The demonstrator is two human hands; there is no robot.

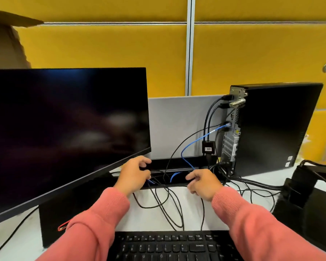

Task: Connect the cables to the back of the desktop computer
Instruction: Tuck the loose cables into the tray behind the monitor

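Observation:
The black desktop computer (275, 129) stands upright at the right, its rear panel (231, 136) facing left. A blue network cable (198, 140) and two black cables (212, 110) are plugged into that panel, and a small black adapter (208, 146) hangs from the black ones. Several loose black cables (166, 202) trail from the desk's cable slot (177, 175) toward me. My left hand (134, 174) is at the slot's left end, fingers curled round black cables and a blue one. My right hand (202, 182) hovers at the slot's right end, fingers loosely curled, with nothing visible in it.
A large dark monitor (64, 132) fills the left side, its stand base (64, 215) on the white desk. A black keyboard (169, 245) lies at the near edge. A black monitor arm (305, 193) sits at the right. Yellow partition panels (120, 46) rise behind.

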